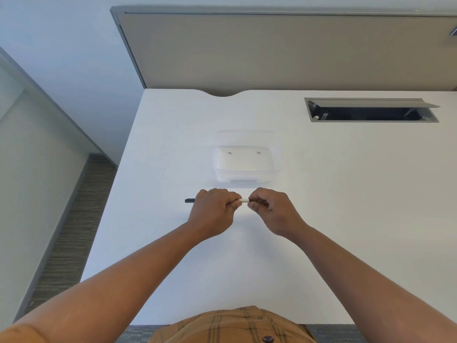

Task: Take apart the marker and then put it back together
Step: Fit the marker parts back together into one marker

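Head view: you look down at a white table point(321, 219) and both your hands meet over it, just in front of a clear plastic container point(246, 157).

Marker, where it is: the marker point(244, 200) lies level between your two hands, above the table. A dark end point(189, 200) comes out at the left of your left fist, and a short white piece shows in the gap between the hands.

Risk at the left: the dark end is free and you do not support it. If you pull hard, the body can slide through your fist, because most of it is hidden inside and I cannot see how firm the hold is.

Risk in the middle: if the part comes off suddenly, your hands can jerk apart and a small piece can fall on the table and roll away. Ink on your fingers is possible too.

Risk at the right: you have only a small hold on the white end, so it can slip.

Left hand pose: your left hand point(214, 211) is curled into a fist around the marker, knuckles up, fingers closed tight on it, forearm coming from the lower left.

Right hand pose: your right hand point(272, 210) pinches the white end with the fingertips point(254, 206) pressed together on it, the other fingers are curled in, wrist a little bent.
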